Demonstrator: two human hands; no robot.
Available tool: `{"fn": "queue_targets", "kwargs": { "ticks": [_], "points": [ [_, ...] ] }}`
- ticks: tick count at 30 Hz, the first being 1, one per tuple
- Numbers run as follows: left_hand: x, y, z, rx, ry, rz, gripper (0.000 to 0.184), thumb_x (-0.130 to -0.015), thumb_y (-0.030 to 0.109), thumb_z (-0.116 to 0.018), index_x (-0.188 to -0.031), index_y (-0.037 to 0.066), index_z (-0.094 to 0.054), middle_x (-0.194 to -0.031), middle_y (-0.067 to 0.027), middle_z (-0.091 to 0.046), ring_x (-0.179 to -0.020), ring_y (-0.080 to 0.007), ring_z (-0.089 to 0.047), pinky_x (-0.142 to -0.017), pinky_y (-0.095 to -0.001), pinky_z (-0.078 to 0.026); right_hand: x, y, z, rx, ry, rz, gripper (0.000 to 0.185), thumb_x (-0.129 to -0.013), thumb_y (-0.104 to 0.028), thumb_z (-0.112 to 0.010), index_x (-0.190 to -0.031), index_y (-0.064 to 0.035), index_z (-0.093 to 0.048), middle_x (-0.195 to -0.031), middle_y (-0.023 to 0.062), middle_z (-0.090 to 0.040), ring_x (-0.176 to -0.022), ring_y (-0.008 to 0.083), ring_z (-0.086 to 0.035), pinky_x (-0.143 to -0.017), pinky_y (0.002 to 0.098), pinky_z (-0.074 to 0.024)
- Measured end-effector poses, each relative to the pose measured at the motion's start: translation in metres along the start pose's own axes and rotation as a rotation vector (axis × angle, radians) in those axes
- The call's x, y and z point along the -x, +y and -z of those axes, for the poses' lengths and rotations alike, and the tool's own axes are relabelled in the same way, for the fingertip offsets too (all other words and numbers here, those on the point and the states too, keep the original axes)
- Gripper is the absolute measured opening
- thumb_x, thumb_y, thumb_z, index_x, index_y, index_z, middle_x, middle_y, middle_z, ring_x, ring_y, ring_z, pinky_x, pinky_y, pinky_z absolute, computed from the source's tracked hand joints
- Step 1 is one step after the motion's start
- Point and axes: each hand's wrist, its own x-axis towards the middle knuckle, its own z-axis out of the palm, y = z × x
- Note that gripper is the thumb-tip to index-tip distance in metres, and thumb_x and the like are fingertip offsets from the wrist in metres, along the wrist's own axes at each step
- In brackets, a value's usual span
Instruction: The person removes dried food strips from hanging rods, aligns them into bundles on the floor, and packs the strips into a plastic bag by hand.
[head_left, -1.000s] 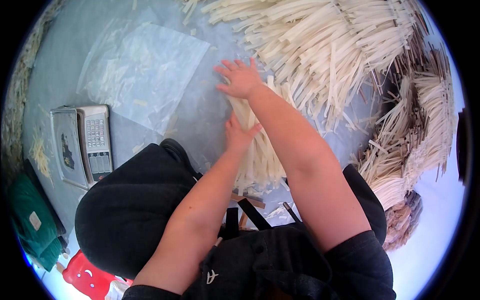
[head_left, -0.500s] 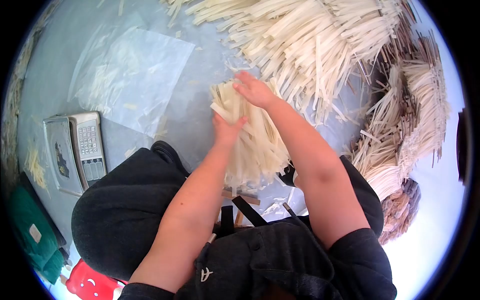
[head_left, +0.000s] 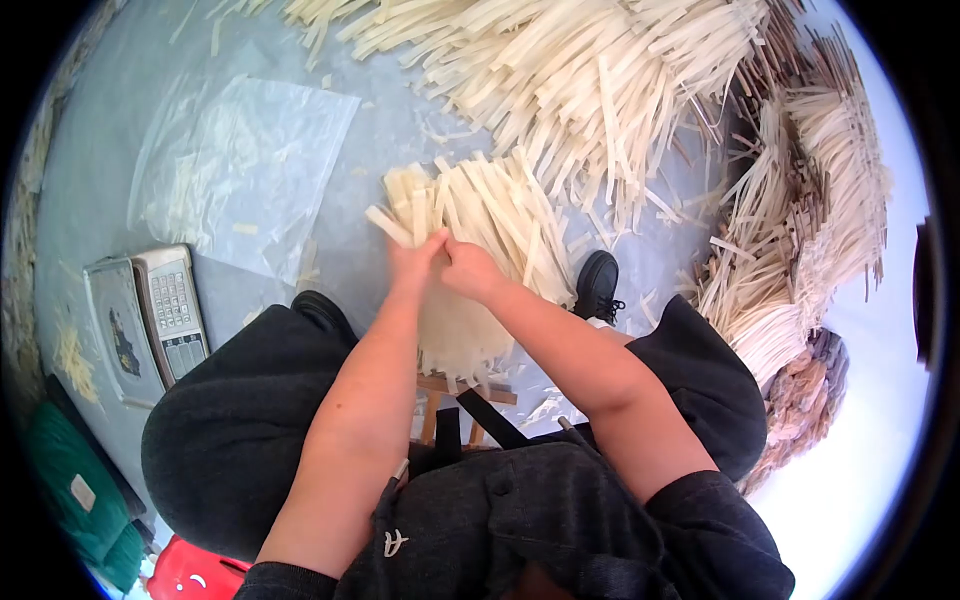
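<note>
A thick bundle of pale, flat, noodle-like strips (head_left: 465, 335) lies between my knees, its strips fanned out toward the upper right. My left hand (head_left: 412, 262) is closed around its left side, and a few strips stick up above the fingers. Close beside it, my right hand (head_left: 470, 268) is closed on the strips, its thumb side meeting my left thumb. The fingertips of both hands are partly hidden among the strips.
Large heaps of similar strips (head_left: 560, 90) cover the floor at the top and right, some with dark sticks. On the left are a scale (head_left: 172, 310) and a clear plastic sheet (head_left: 245, 175). A small wooden stand (head_left: 430, 400) is below the bundle.
My right hand has come down from the top of the bundle to beside my left hand and closed. The strips have spread out to the upper right.
</note>
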Motion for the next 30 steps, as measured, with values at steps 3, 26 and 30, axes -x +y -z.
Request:
{"fn": "queue_targets", "kwargs": {
  "ticks": [3, 26, 30],
  "points": [
    [-0.003, 0.005, 0.006, -0.026, 0.012, 0.034, 0.083, -0.069, 0.024, -0.086, -0.135, -0.001, -0.041, -0.125, -0.0186, -0.059, -0.113, -0.0304, -0.059, -0.099, -0.0403, -0.045, 0.002, -0.005, 0.008, -0.065, 0.076, 0.044, 0.035, -0.083, -0.022, -0.055, -0.106, 0.0043, -0.063, -0.098, 0.0266, -0.064, -0.095, 0.0401, -0.062, -0.085, 0.0446, -0.0497],
    [0.006, 0.014, 0.013, -0.368, 0.285, -0.052, 0.109, -0.060, 0.015, -0.087, -0.146, 0.000, -0.022, -0.137, -0.0262, -0.044, -0.125, -0.0383, -0.047, -0.104, -0.0433, -0.040, -0.024, 0.025, -0.010, -0.153, 0.262, 0.128, 0.050, -0.077, -0.007, -0.055, -0.126, -0.0017, -0.058, -0.121, 0.0220, -0.058, -0.115, 0.0383, -0.055, -0.099, 0.0409, -0.0451],
    [0.003, 0.013, 0.007, -0.428, 0.334, 0.036, 0.112, -0.061, 0.017, -0.087, -0.149, 0.002, -0.020, -0.136, -0.0266, -0.044, -0.126, -0.0415, -0.044, -0.106, -0.0456, -0.037, -0.029, 0.034, 0.010, -0.273, 0.358, 0.075, 0.045, -0.085, -0.019, -0.057, -0.127, -0.0027, -0.057, -0.122, 0.0230, -0.058, -0.115, 0.0379, -0.055, -0.099, 0.0405, -0.0447]
  ]
}}
